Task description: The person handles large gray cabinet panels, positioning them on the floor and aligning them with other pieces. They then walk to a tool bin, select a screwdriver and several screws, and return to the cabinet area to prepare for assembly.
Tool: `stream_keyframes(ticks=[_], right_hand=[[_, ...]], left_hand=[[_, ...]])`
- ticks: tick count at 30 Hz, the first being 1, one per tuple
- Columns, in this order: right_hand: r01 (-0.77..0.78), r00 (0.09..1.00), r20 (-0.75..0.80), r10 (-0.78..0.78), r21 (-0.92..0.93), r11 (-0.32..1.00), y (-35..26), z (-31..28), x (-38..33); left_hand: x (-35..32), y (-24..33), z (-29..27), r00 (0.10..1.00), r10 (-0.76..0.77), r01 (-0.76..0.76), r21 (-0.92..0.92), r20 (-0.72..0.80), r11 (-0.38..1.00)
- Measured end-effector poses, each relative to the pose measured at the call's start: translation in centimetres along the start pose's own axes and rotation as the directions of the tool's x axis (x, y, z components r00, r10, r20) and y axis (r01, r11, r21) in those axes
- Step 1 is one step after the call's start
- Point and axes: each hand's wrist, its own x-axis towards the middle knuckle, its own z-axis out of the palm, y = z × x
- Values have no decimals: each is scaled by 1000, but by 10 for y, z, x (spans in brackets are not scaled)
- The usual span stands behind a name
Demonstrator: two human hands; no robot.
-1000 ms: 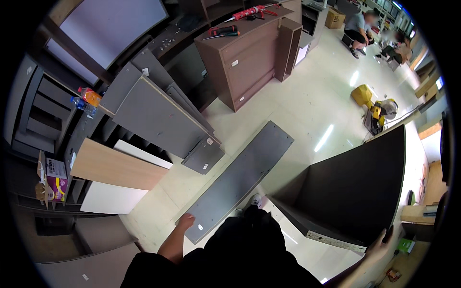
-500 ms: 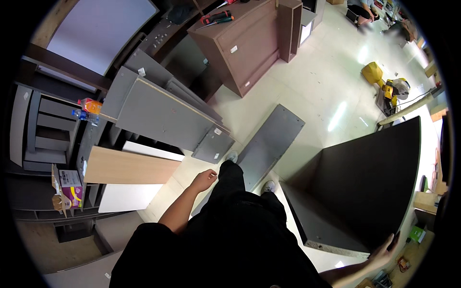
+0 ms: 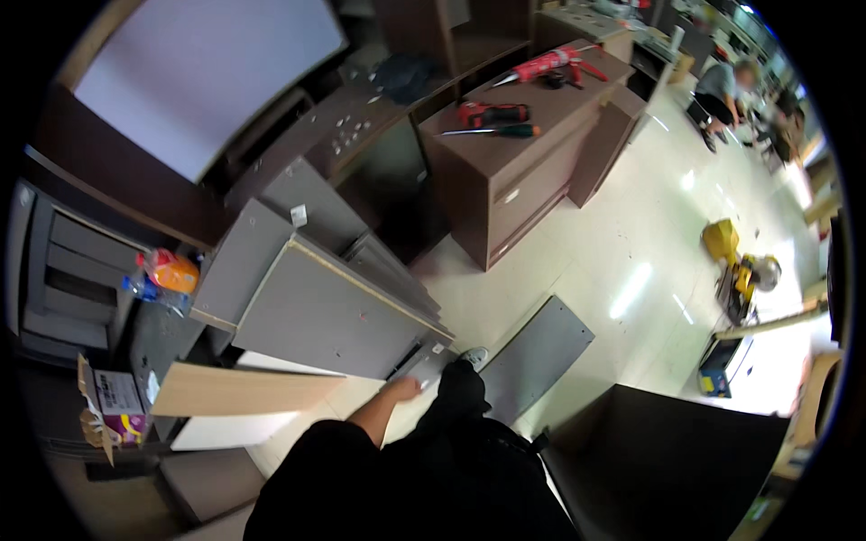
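Observation:
My left hand (image 3: 402,389) hangs low in front of me, beside my leg and close to the lower end of the leaning grey panels. Its outline is compact, but blur hides how the fingers lie. Large grey panels (image 3: 316,311) lean in a stack at my left, with a small grey board (image 3: 426,362) at their near end. My right hand does not show. To my right stands a dark cabinet or joined pair of boards (image 3: 667,460), its lower part cut off by the dark rim. A long grey board (image 3: 541,356) lies on the floor ahead of my feet.
A brown cabinet (image 3: 505,198) carries a red caulking gun (image 3: 546,65), a red-black power tool (image 3: 492,114) and a screwdriver (image 3: 496,132). A yellow power saw (image 3: 744,279) sits on the floor. Left are bottles (image 3: 171,273) and an open carton (image 3: 115,406). People (image 3: 717,95) crouch far right.
My view has swung up, showing more of the brown cabinet and its tools. The right hand, earlier at the dark boards' edge, is out of sight. My left hand appears nearer the small board.

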Motion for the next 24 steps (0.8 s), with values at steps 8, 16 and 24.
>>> stream_keyframes(ticks=[8, 16, 24], right_hand=[[-121, 982, 157, 105, 96, 988, -73, 62, 87], [320, 249, 933, -258, 173, 932, -294, 337, -9], [360, -191, 732, -654, 672, 647, -518, 516, -107]], left_hand=[[47, 87, -199, 915, -2, -203, -465, -404, 862], [51, -15, -145, 905, -280, 123, -432, -320, 893], [-63, 87, -268, 921, 19, -247, -545, -390, 801]])
